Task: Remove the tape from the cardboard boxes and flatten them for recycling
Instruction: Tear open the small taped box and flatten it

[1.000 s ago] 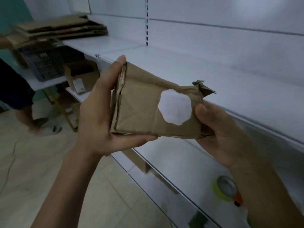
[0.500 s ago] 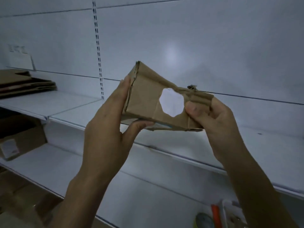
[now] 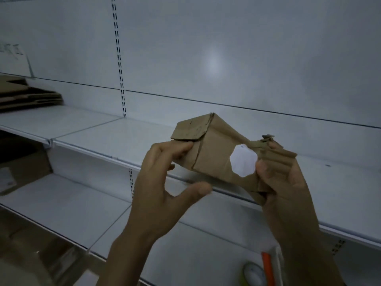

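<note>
the cardboard box (image 3: pixel 218 153) was up in the air, in front of the white shelf (image 3: pixel 103 137). the right hand (image 3: pixel 288 188) gripped its squashed end. the left hand (image 3: pixel 160 178) was loose, its fingers (image 3: pixel 181 147) touching the other end under the closed flap (image 3: pixel 189 131), thumb off the box. it looked like the opening step. next, that flap needed pulling open so the box could go flat.

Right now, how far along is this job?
Done: flattened cardboard stacked on the shelf. In hand: the right hand grips the small box by its crushed end; the left hand touches its other end under the flap. Left: that end is not flat yet, and another box sits on the lower shelf.
</note>
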Tool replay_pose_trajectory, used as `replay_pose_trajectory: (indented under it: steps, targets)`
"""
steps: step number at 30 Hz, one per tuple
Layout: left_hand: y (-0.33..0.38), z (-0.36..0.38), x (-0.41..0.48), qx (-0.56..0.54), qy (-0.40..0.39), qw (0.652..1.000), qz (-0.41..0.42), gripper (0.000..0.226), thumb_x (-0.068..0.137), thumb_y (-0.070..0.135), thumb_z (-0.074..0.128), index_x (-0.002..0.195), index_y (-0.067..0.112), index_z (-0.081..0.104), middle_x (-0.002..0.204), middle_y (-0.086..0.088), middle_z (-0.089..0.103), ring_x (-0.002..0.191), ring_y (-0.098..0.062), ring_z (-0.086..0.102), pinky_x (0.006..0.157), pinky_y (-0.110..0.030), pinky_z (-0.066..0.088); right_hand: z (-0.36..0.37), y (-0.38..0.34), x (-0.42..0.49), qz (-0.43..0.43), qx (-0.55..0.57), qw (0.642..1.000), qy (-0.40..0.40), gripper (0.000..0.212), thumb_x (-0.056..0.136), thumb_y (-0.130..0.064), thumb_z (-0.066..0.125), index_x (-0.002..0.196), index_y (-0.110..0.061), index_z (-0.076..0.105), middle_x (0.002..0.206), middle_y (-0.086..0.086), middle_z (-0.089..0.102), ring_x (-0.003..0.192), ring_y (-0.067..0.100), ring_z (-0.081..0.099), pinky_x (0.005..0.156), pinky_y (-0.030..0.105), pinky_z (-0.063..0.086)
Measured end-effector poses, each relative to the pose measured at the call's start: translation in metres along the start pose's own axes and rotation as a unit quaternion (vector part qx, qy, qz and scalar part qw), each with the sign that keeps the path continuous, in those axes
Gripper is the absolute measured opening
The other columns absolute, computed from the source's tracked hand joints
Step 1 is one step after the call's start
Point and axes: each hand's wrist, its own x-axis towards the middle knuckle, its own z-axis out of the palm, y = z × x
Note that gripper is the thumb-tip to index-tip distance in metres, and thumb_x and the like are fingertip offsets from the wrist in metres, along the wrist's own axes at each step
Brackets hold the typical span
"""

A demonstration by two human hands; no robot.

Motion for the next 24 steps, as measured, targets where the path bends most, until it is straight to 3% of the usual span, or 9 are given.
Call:
replay_pose_trajectory:
  steps: [4,7,9,13,17,19,21,22,24]
  targets:
    - [-0.004,-0.006,-0.001,0.0,-0.033,0.998,-0.059,0.061,0.078,0.085,0.028,0.108,0.039,0.054,0.098,0.009,0.048,0.09,-0.006,0.051,0.074,-0.008,0.039,0.004,-0.002,0.007,-0.028,-0.088,0.995,-0.029,0.08,0.043,-0.059,0.077,0.106,-0.013,0.058,0.079,-0.024,0.071,0.074,-0.005,0.067,0.062,0.007,0.051]
    - [-0.007,-0.012,-0.003,0.014,-0.026,0.996,-0.081,0.052,0.075,0.08,0.041,0.113,0.045,0.05,0.114,0.014,0.048,0.107,-0.004,0.05,0.085,-0.005,0.038,0.006,0.004,0.006,-0.057,-0.087,0.993,-0.049,0.061,0.054,-0.034,0.071,0.112,-0.018,0.059,0.087,-0.018,0.072,0.08,-0.001,0.068,0.061,0.01,0.052]
    - [-0.009,-0.022,-0.003,0.028,-0.017,0.996,-0.081,0.042,0.075,0.069,0.052,0.103,0.038,0.054,0.117,0.014,0.054,0.113,-0.003,0.051,0.087,-0.005,0.038,0.008,0.008,0.003,-0.077,-0.086,0.992,-0.041,0.059,0.056,-0.028,0.069,0.113,-0.017,0.059,0.091,-0.017,0.069,0.081,-0.001,0.068,0.06,0.01,0.052]
    - [-0.011,-0.038,-0.006,0.052,-0.04,0.992,-0.103,0.039,0.076,0.062,0.054,0.075,0.022,0.052,0.084,0.005,0.066,0.087,-0.016,0.062,0.075,-0.03,0.049,0.016,0.012,0.004,-0.111,-0.058,0.992,-0.031,0.046,0.06,-0.023,0.071,0.105,-0.028,0.06,0.091,-0.023,0.071,0.086,-0.001,0.068,0.064,0.011,0.053]
    - [-0.008,-0.046,-0.008,0.037,-0.066,0.982,-0.173,0.072,0.068,0.086,0.039,0.075,0.019,0.061,0.077,-0.009,0.063,0.075,-0.029,0.062,0.074,-0.053,0.051,0.024,0.016,0.004,-0.14,-0.085,0.983,-0.078,0.044,0.057,-0.027,0.071,0.099,-0.033,0.06,0.085,-0.028,0.069,0.081,-0.004,0.067,0.061,0.009,0.052]
    - [-0.01,-0.052,-0.011,0.007,-0.14,0.962,-0.233,0.07,0.064,0.089,0.038,0.088,0.03,0.067,0.092,0.002,0.067,0.085,-0.02,0.066,0.079,-0.044,0.055,0.025,0.017,0.003,-0.141,-0.099,0.979,-0.112,0.041,0.053,-0.035,0.073,0.092,-0.039,0.064,0.083,-0.03,0.068,0.079,-0.005,0.067,0.059,0.008,0.051]
    - [-0.011,-0.056,-0.015,-0.068,-0.201,0.941,-0.263,0.034,0.073,0.074,0.049,0.097,0.055,0.064,0.1,0.026,0.066,0.094,0.0,0.064,0.077,-0.015,0.053,0.024,0.019,0.003,-0.162,-0.119,0.97,-0.138,0.045,0.051,-0.035,0.081,0.089,-0.054,0.065,0.084,-0.032,0.067,0.08,-0.008,0.065,0.059,0.006,0.049]
    - [-0.013,-0.059,-0.018,-0.117,-0.202,0.937,-0.26,0.024,0.077,0.064,0.056,0.099,0.059,0.063,0.1,0.03,0.066,0.094,0.005,0.063,0.075,-0.008,0.049,0.025,0.021,0.002,-0.174,-0.131,0.966,-0.142,0.05,0.051,-0.031,0.083,0.088,-0.058,0.063,0.083,-0.034,0.066,0.08,-0.009,0.065,0.059,0.005,0.049]
    - [-0.023,-0.061,-0.025,-0.198,-0.121,0.941,-0.245,0.038,0.072,0.056,0.07,0.107,0.043,0.065,0.094,0.019,0.069,0.091,0.001,0.065,0.072,-0.013,0.05,0.026,0.026,0.001,-0.18,-0.131,0.964,-0.147,0.049,0.057,-0.018,0.078,0.088,-0.054,0.066,0.082,-0.033,0.067,0.079,-0.01,0.064,0.06,0.004,0.048]
